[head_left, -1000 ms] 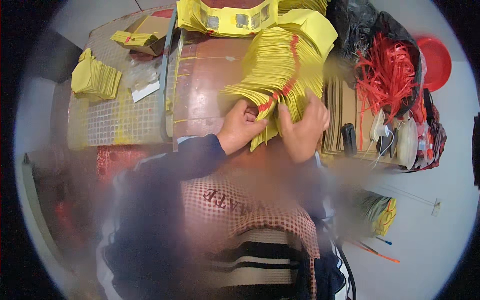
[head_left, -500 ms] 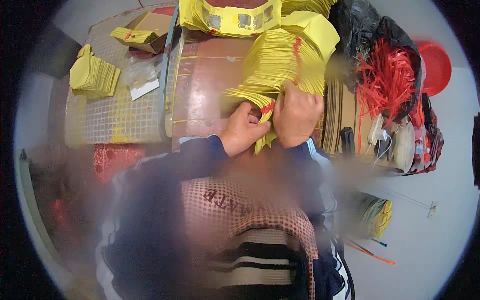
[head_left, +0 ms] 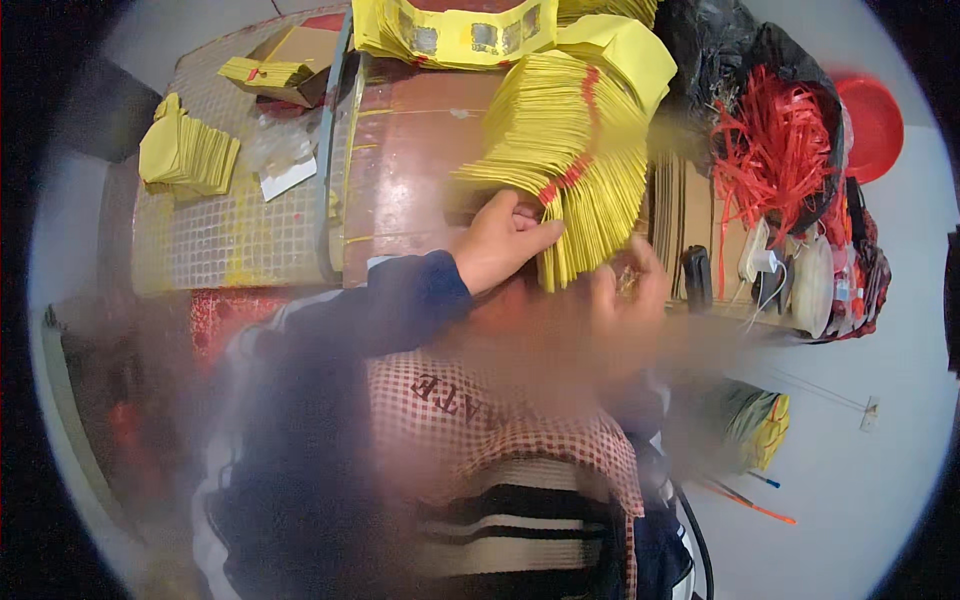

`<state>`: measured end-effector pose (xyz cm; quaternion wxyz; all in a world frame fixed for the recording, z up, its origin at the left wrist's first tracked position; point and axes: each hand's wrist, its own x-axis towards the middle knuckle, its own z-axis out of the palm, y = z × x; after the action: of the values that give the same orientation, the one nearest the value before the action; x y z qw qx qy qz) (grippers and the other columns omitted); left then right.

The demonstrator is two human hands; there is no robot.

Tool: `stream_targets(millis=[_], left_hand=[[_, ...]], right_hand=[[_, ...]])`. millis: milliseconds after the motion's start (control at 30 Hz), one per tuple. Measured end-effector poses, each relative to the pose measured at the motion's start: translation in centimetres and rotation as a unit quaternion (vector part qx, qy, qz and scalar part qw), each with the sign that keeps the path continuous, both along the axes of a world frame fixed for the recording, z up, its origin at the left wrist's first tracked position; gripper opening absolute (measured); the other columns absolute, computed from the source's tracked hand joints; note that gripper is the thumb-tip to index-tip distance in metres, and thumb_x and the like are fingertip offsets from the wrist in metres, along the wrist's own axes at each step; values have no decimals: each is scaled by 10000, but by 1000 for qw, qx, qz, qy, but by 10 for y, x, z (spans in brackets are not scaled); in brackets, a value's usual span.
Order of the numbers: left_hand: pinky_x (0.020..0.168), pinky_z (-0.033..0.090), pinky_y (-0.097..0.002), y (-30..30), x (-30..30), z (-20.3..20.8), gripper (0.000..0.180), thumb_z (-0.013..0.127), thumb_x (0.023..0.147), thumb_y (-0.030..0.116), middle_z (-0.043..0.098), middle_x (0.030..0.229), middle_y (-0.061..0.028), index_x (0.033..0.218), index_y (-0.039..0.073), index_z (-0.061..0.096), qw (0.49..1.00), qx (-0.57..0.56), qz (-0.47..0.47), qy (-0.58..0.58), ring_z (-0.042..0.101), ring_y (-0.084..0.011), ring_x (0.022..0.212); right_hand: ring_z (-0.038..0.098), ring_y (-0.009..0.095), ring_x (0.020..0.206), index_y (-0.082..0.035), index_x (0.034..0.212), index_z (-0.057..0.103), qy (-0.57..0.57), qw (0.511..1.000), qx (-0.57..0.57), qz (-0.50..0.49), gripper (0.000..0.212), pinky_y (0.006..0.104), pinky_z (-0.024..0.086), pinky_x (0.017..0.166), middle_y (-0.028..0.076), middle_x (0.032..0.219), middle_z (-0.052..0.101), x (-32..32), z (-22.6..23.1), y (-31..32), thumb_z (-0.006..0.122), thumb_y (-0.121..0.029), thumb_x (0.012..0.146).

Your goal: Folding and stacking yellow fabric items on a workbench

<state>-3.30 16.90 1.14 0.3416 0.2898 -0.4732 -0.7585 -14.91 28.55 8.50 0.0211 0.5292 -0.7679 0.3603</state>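
A long fanned stack of yellow folded papers [head_left: 570, 160] curves toward me on the reddish-brown table top, with a red stripe crossing its edges. My left hand [head_left: 500, 240] is closed at the near left end of this stack, fingers curled behind and thumb along the front sheets. Off the near right end, my right hand [head_left: 630, 295] is apart from the papers, its thumb and fingers spread. Motion blurs it, and no held thing shows in it.
More yellow papers [head_left: 480, 40] lie along the far edge. To the left, a mesh-patterned surface [head_left: 200, 245] carries a smaller yellow stack [head_left: 190, 155] and an open cardboard box [head_left: 300, 50]. On the right are red plastic strips [head_left: 775, 150] in a black bag, a red basin [head_left: 872, 125] and cardboard sheets [head_left: 690, 200].
My right hand has let go of the near papers and drawn back toward me and right. The near sheets, previously bent between both hands, now stand fanned in line with the stack.
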Motion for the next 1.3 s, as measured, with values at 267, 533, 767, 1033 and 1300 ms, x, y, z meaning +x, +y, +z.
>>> stream_targets(millis=[267,533,767,1033,1300], left_hand=[[671,524,-308,-5,-19,37,418,679,810,183,576,963,-63,1131,40,453,995,95,-7,-18,597,-141,828],[674,520,-279,-9,-20,19,427,692,783,116,597,939,-75,1118,-1,454,994,54,21,-92,607,-150,791],[662,514,-275,-8,-18,19,410,685,781,101,592,936,-76,1106,-1,456,992,57,24,-106,598,-144,776],[599,512,-281,-9,-19,21,420,703,760,123,572,909,-57,1082,6,461,990,58,26,-126,593,-144,759],[624,496,-275,-9,-17,19,431,704,754,123,551,909,-55,1090,12,457,991,40,24,-127,563,-137,786]], right_hand=[[535,352,984,36,1094,526,-91,995,-30,-14,360,405,414,884,198,1064,561,11,-24,32,602,-34,749],[596,196,783,55,1142,501,-202,979,-34,-20,375,291,495,698,175,1038,580,27,-21,31,580,1,779],[611,174,779,86,1196,431,-227,970,-89,28,415,264,503,702,181,1060,572,29,-36,20,559,17,807],[608,155,765,78,1224,409,-276,957,-67,53,449,259,500,682,164,1035,574,38,-41,16,561,8,808],[573,115,719,71,1230,407,-269,959,-82,31,448,232,480,643,115,864,587,40,-36,16,566,4,817]])
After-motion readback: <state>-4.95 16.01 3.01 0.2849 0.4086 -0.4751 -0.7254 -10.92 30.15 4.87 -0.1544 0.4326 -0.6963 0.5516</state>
